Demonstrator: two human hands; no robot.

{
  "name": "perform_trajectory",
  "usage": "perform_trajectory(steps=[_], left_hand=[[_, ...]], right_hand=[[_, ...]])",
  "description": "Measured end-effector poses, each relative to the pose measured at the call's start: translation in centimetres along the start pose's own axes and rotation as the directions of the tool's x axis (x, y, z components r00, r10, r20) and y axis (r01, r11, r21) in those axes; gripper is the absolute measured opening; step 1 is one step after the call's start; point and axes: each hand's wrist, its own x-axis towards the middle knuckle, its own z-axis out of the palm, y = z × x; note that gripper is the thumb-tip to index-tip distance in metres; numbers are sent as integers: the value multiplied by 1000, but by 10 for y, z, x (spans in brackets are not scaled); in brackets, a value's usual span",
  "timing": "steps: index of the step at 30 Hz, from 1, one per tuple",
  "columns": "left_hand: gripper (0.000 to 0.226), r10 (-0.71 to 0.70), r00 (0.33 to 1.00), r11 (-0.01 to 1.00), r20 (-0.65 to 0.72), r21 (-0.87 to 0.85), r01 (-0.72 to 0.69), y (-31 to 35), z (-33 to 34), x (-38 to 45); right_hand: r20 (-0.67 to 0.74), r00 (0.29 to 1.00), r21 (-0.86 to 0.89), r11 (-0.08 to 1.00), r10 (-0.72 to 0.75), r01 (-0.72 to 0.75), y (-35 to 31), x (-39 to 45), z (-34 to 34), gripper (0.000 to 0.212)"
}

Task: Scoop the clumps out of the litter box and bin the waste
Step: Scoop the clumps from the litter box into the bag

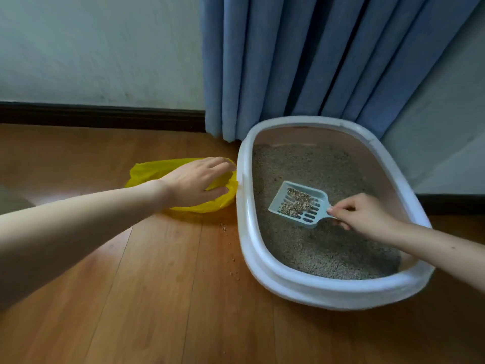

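Observation:
A white oval litter box sits on the wood floor, filled with grey litter. My right hand grips the handle of a pale blue slotted scoop, held just above the litter. Brownish clumps lie in the scoop. Left of the box a yellow plastic bag lies on the floor. My left hand rests over the bag's opening with fingers spread and fairly straight; whether it pinches the plastic is hidden.
A blue curtain hangs right behind the box. A white wall with a dark baseboard runs along the back. A few spilled litter grains lie on the floor between bag and box.

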Motion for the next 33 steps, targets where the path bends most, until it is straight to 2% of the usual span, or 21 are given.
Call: perform_trajectory(steps=[2, 4, 6, 8, 12, 18, 21, 23, 25, 29, 30, 31, 33], left_hand=[[61, -79, 997, 996, 18, 29, 79, -17, 4, -11], [67, -169, 981, 984, 99, 71, 163, -28, 13, -23], [70, -226, 956, 969, 189, 143, 201, -37, 24, -36], [71, -249, 948, 959, 199, 188, 212, -46, 35, -48], [62, -278, 945, 940, 172, 252, 231, -61, 53, -56], [38, -331, 927, 912, 174, 311, 267, -59, 69, -49], [26, -378, 919, 901, 110, 270, 339, -55, 69, -43], [18, -454, 889, 873, 55, 226, 432, -53, 67, -38], [16, -503, 864, 859, 15, 125, 497, -50, 65, -33], [27, -542, 829, 820, 140, -130, 558, -30, 60, -19], [32, -557, 821, 800, 124, -184, 571, -28, 55, -16], [35, -573, 819, 793, 48, -220, 568, -29, 47, -14], [33, -549, 810, 836, -205, -107, 539, -42, 31, -11]], right_hand=[[2, 1000, -2, 1000, 0, 0, -4, 2, 1, 42], [19, 1000, 24, 1000, 7, -7, -11, 4, 0, 40], [71, 997, 32, 999, 8, -10, -19, 6, 1, 38], [55, 998, 14, 1000, -1, 0, -26, 9, 2, 38], [95, 995, 71, 997, 18, -25, -32, 18, 6, 37], [51, 997, 132, 989, 56, -62, -39, 27, 12, 35], [53, 997, 164, 984, 58, -66, -43, 29, 12, 35], [59, 996, 186, 980, 64, -74, -43, 29, 12, 34], [56, 996, 193, 978, 72, -81, -42, 30, 13, 34], [71, 995, 226, 970, 77, -91, -39, 32, 14, 34], [76, 994, 234, 968, 76, -91, -39, 33, 14, 34], [78, 994, 239, 967, 76, -93, -38, 33, 14, 34], [80, 993, 245, 965, 82, -99, -37, 33, 13, 33]])
